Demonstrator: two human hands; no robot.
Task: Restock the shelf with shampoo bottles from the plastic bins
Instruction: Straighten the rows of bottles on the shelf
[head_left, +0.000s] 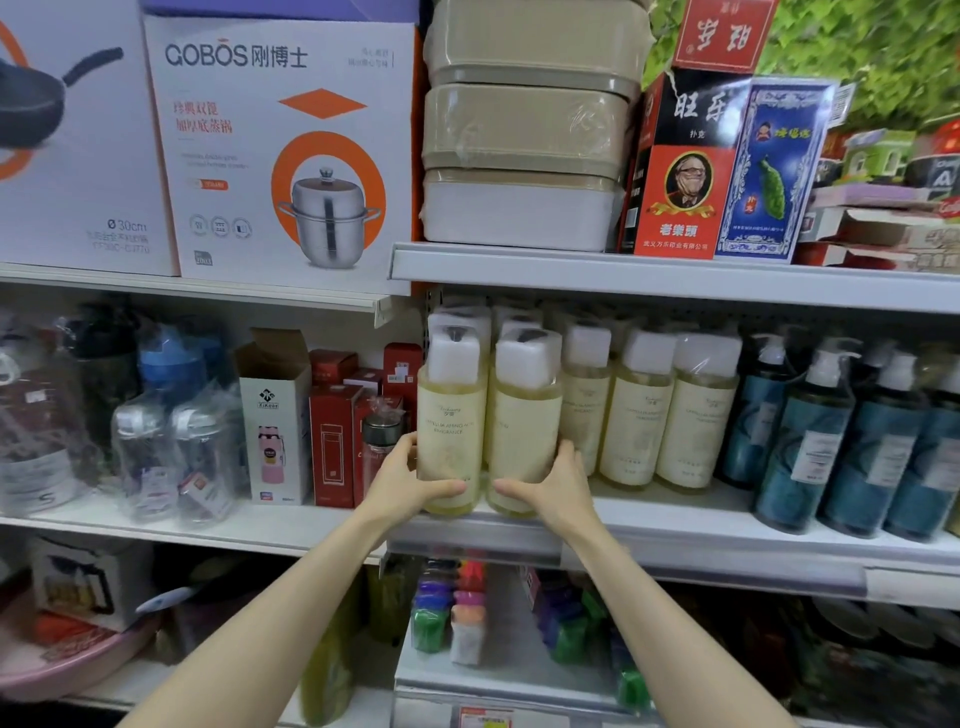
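Two pale yellow shampoo bottles with white wrapped caps stand side by side at the front of the middle shelf (675, 525). My left hand (402, 480) grips the left bottle (451, 431) from its left side, thumb across the lower front. My right hand (556, 486) grips the right bottle (524, 431) from its right side. Both bottles are upright, their bases at the shelf's front edge. More of the same yellow bottles (639, 415) stand in rows behind and to the right. No plastic bin is in view.
Teal pump bottles (810, 441) fill the shelf's right part. Left of the bottles are red boxes (332, 447) and wrapped water bottles (171, 457). Above sit beige containers (524, 130) and a steamer pot box (291, 150). Coloured items (447, 608) lie on the lower shelf.
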